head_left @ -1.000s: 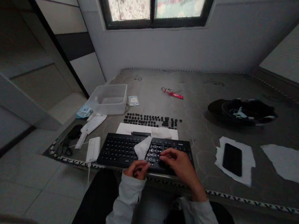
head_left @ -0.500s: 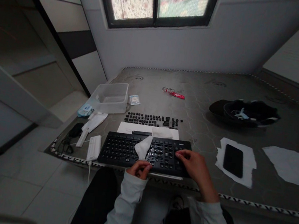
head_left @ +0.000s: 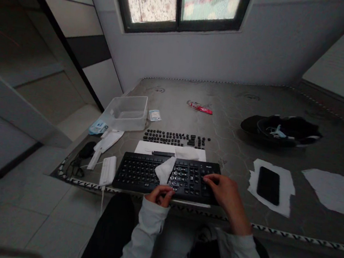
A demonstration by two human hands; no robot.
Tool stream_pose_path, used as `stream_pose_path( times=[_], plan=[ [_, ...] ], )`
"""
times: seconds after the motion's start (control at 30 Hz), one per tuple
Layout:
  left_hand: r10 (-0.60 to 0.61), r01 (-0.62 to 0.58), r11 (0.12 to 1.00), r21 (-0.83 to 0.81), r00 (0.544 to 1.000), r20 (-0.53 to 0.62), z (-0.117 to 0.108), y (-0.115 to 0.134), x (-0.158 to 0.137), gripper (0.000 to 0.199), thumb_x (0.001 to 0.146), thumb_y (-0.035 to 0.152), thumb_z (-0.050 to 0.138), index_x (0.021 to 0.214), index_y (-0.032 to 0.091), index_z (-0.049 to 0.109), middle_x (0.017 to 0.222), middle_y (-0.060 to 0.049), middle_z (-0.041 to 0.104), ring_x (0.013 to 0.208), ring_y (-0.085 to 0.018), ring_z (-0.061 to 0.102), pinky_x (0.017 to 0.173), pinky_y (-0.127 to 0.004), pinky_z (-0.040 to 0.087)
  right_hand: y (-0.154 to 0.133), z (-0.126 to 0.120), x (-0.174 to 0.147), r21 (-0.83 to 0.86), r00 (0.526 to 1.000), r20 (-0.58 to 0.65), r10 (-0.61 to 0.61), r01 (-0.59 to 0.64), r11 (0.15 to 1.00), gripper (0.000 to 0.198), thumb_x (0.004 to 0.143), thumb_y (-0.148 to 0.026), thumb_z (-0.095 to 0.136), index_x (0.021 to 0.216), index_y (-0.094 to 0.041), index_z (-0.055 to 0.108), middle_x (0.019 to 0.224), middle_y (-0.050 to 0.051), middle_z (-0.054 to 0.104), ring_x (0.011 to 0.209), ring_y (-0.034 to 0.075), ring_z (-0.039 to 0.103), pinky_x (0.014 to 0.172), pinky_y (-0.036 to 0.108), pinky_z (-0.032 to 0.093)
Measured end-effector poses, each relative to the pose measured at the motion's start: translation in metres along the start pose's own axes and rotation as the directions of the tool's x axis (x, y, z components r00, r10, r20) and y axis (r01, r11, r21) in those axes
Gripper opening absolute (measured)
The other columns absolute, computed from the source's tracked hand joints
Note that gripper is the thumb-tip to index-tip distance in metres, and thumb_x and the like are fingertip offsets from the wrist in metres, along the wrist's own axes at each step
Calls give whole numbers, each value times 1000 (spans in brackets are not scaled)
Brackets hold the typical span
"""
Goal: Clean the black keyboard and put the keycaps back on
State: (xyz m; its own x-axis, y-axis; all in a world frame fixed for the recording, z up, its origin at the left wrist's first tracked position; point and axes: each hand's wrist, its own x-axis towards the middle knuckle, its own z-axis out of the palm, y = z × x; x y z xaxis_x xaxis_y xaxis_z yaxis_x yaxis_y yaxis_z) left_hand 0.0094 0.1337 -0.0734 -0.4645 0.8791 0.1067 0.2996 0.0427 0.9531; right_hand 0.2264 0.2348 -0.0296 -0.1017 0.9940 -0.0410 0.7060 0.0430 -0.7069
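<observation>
A black keyboard (head_left: 137,171) lies across the front of the table, with many key positions bare of caps. My left hand (head_left: 159,194) rests at its front edge, fingers curled closed around the lower end of a white tissue (head_left: 164,169). The tissue spreads up over the middle keys. Over the number pad at the right end, my right hand (head_left: 223,188) has thumb and forefinger pinched together against the keys. Whatever sits between those fingertips is too small to make out. Behind the keyboard, loose black keycaps (head_left: 164,137) stand in rows.
White paper (head_left: 144,146) with a dark strip (head_left: 162,153) lies behind the keyboard. To the left are a clear plastic box (head_left: 129,116) and a white power strip (head_left: 108,170). Rightward are a phone (head_left: 269,185) on paper and a black cap (head_left: 280,129). A red packet (head_left: 202,108) lies farther back.
My right hand has shifted very slightly to the right over the number pad, still pinched. The left hand, tissue and keyboard look unchanged.
</observation>
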Motion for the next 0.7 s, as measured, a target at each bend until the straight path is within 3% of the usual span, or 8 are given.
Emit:
stream_pose_path(
  times=[0.3, 0.43, 0.57, 0.7],
  plan=[
    [8, -8, 1000, 26, 1000, -5, 0, -1, 1, 23, 73, 40, 67, 79, 18, 73, 62, -4, 72, 38, -5, 40, 39, -17, 27, 0, 5, 0, 19, 999, 23, 39, -39, 999, 22, 79, -36, 59, 84, -23, 77, 90, 5, 77, 88, 24, 69, 84, 35, 47],
    [-4, 3, 1000, 19, 998, 55, -1, 0, 1, 25, 74, 40, 67, 82, 17, 73, 67, -6, 74, 38, -5, 43, 39, -17, 30, 2, 7, 1, -48, 998, -57, 9, -12, 999, 22, 78, -36, 60, 82, -23, 77, 89, 7, 75, 88, 25, 67, 83, 37, 46],
    [12, -12, 1000, 15, 1000, -23, 2, -3, 1, 26, 73, 41, 67, 79, 17, 73, 65, -6, 73, 37, -4, 39, 38, -17, 27, 5, 7, 1, -71, 995, -87, -40, 34, 997, 20, 77, -35, 61, 79, -23, 77, 86, 7, 72, 86, 24, 66, 82, 36, 46],
    [2, -2, 1000, 18, 1000, -30, 2, -2, 1, 26, 72, 42, 68, 78, 17, 74, 65, -5, 74, 36, -4, 39, 38, -17, 27, 6, 6, 2, -30, 997, -66, -45, 44, 999, 19, 77, -35, 62, 77, -23, 77, 83, 6, 72, 83, 23, 66, 80, 34, 46]
  ],
)
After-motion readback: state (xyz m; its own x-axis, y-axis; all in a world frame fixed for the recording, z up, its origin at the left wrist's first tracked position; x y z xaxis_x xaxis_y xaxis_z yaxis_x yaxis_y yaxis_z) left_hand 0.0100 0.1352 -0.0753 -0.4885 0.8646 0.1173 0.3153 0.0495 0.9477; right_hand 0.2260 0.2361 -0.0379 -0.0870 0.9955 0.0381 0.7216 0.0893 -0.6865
